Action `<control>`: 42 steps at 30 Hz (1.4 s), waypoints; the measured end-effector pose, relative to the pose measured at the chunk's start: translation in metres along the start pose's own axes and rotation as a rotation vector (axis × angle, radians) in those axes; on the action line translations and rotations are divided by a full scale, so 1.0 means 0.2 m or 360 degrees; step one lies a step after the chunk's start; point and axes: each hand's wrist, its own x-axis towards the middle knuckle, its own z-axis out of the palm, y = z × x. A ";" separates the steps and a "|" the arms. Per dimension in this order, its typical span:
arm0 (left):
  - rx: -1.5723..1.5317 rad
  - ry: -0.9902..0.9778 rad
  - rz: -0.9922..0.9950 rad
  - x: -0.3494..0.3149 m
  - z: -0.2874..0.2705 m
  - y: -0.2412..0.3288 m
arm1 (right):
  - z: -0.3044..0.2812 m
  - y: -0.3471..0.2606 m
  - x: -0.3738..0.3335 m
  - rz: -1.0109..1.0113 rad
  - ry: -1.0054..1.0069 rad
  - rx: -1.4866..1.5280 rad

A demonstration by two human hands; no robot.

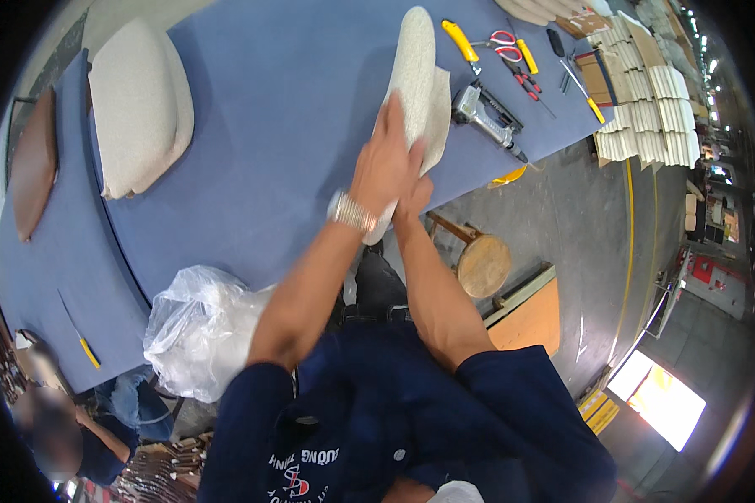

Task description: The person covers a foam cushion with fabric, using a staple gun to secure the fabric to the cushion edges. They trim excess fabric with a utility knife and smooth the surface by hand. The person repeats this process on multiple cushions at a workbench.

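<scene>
A beige fabric-covered cushion [413,59] stands on edge at the table's near right side, seen along its narrow side. A loose flap of the same fabric [438,109] sticks out to its right. My left hand [382,163], with a metal watch at the wrist, grips the cushion's left face, its fingers pointing up along it. Just to the right, my right hand [415,193] is closed on the lower part of the cushion, close against the left one. Both hands are slightly blurred, and their fingertips are partly hidden.
Right of the cushion lie a staple gun [488,117], a yellow-handled cutter [460,40], scissors [503,38], red-handled pliers [524,81] and a screwdriver [583,92]. Another beige cushion [138,105] rests at left. Nearby are a plastic bag [197,335], a wooden stool [484,266] and a co-worker [105,440].
</scene>
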 end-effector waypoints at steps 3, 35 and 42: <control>0.0103 -0.0118 -0.0199 0.29 -0.04 -0.01 | 0.01 -0.04 -0.05 -0.0018 -0.0057 -0.0038; -0.1931 0.0766 -0.1162 -0.48 -0.08 -0.41 | -0.67 -0.28 0.07 -0.0546 -0.1729 0.0366; -0.2473 0.1126 -0.1236 -0.64 0.18 -0.47 | -0.62 -0.62 -0.07 -0.0681 -0.2328 0.0265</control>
